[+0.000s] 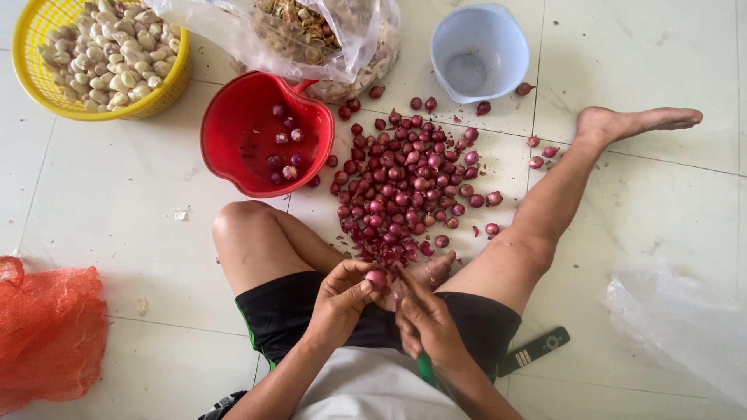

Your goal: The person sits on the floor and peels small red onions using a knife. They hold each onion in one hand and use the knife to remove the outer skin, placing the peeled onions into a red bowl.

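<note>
Left hand (340, 292) pinching a shallot (377, 278); right hand (424, 323) gripping, probably, a green-handled knife (425, 367); pile (405, 183) at 12; blade slipping could nick fingers.

1. Pale tiled floor (117, 210) carries everything.
2. On it: a shallot pile (405, 183), red bowl (264, 132), yellow basket of garlic (101, 58), pale blue bowl (478, 50).
3. Also an orange mesh sack (47, 334) and a black remote (533, 351).

- Floor (117, 202): large pale, glossy tiles with thin dark grout lines.
- Light: soft, even daylight, with faint sheen on the tiles.
- Small scraps of debris dot the floor.
- No walls or furniture show.
</note>
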